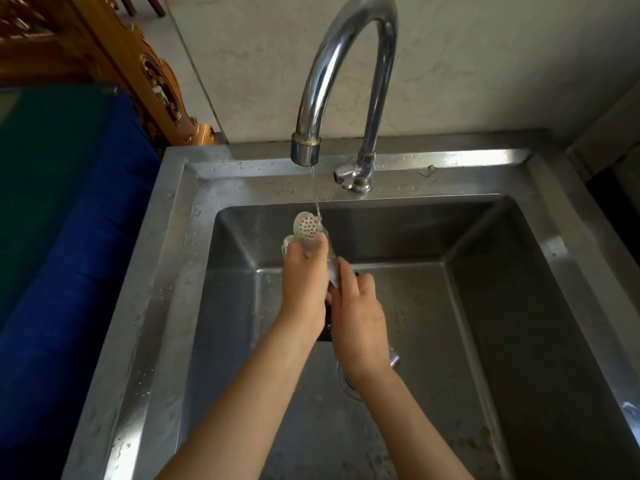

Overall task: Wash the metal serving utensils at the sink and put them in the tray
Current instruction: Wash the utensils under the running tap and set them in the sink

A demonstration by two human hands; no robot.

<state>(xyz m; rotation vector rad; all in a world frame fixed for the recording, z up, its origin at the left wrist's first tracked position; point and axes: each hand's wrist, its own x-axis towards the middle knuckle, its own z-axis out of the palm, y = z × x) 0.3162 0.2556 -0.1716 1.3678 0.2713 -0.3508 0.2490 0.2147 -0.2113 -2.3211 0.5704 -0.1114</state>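
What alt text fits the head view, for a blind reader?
The left hand and right hand grip metal utensils under a thin stream from the tap, above a steel sink. A perforated spoon head sticks out past the left fingers.

silver perforated spoon (306,224), grey steel sink (485,168), blue cloth (69,271)

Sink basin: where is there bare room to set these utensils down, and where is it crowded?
Bare floor lies along the sink's right wall and its near edge. Crowded at centre: left hand and right hand grip the utensils under the faucet, above the drain.
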